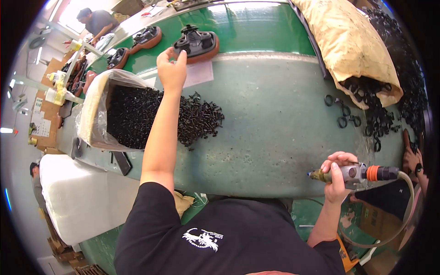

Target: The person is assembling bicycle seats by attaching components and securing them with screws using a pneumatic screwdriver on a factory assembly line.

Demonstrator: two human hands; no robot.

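Note:
At the far side of the bench, my left hand (pixel 173 71) is closed on the near left end of a brown-based assembly with black plastic parts on top (pixel 197 45). The assembly rests at the edge of the green belt. My right hand (pixel 337 178) is wrapped round an air screwdriver (pixel 350 173) near the front edge. The tool's tip points left, and an orange ring and a hose (pixel 410 201) are at its rear. Under my left forearm, a heap of small black screws (pixel 201 117) spills out of a plastic-lined box (pixel 94 107).
A tan sack (pixel 353 41) at the far right spills black ring-shaped parts (pixel 346 110). More assemblies (pixel 146 39) stand on the green belt (pixel 256 27). A dark phone-like slab (pixel 122 162) lies by the box. Another person's hand (pixel 412 160) is at the right edge; a person (pixel 97 23) works far left.

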